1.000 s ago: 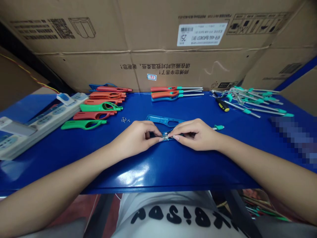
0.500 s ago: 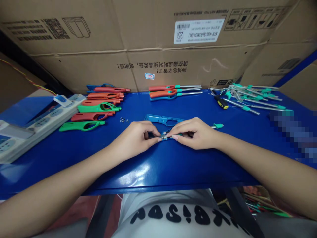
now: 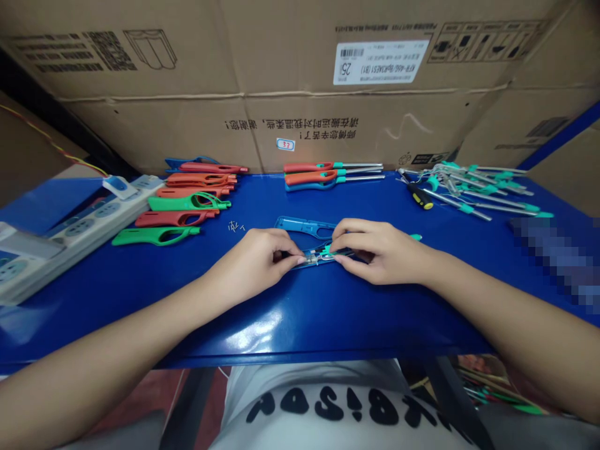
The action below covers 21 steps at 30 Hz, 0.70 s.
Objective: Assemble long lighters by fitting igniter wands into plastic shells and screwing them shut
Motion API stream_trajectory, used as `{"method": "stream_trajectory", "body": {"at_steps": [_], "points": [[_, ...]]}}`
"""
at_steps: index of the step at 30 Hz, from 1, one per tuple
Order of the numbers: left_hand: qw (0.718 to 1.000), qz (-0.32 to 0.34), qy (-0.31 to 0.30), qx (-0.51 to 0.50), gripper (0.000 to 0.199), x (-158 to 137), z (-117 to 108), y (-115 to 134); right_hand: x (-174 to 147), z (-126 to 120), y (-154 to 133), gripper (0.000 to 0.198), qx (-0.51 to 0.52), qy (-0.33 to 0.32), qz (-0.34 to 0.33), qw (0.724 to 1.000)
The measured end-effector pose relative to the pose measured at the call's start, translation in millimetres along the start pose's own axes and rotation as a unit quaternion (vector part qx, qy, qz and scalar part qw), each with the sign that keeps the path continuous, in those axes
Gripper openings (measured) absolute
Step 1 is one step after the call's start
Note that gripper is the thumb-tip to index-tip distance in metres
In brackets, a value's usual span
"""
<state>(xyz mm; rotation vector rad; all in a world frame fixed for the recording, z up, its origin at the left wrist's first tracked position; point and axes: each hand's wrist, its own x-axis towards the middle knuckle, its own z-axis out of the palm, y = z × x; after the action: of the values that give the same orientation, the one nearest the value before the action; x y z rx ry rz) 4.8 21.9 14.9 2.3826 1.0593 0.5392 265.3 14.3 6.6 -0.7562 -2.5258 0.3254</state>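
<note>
My left hand [image 3: 267, 256] pinches the left end of an opened blue lighter casing half [image 3: 302, 265] between thumb and fingertips. Small metal and clear parts lie inside it, with a green trigger piece [image 3: 324, 250] beside them. My right hand [image 3: 382, 250] is closed at the casing's right side, thumb and fingers pinching around the inner parts; exactly which one is hidden. A green tube tip [image 3: 416, 237] sticks out beyond that hand. Just behind rests the other blue casing half [image 3: 297, 225], partly covered by my right fingers.
Lighter casings [image 3: 182, 203] in several colours and a power strip [image 3: 77, 228] are at left, small screws [image 3: 233, 227] nearby. Assembled lighters [image 3: 312, 180] lie at the back. A screwdriver [image 3: 419, 195] and metal tubes with green parts [image 3: 487, 181] lie right. A cardboard box [image 3: 290, 69] stands behind.
My right hand has shifted slightly right, away from my left fingertips, uncovering the green trigger piece in the casing. The left hand keeps its pinch.
</note>
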Motion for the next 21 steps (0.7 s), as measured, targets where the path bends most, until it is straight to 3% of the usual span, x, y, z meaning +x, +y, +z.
{"method": "stream_trajectory", "body": {"at_steps": [4, 7, 21], "points": [[1.000, -0.001, -0.003, 0.019, 0.012, -2.0, -1.3, 2.3, -1.0, -6.2, 0.6, 0.014, -0.052, -0.085, 0.045, 0.994], [0.999, -0.014, -0.019, 0.048, 0.016, -3.9, -3.2, 4.8, -1.0, -5.6, 1.5, 0.013, -0.061, -0.113, 0.063, 0.990], [0.997, -0.013, -0.024, 0.075, 0.015, -3.9, -4.8, 5.1, 1.6, -4.0, 8.3, 0.002, 0.072, -0.059, 0.071, 0.993]]}}
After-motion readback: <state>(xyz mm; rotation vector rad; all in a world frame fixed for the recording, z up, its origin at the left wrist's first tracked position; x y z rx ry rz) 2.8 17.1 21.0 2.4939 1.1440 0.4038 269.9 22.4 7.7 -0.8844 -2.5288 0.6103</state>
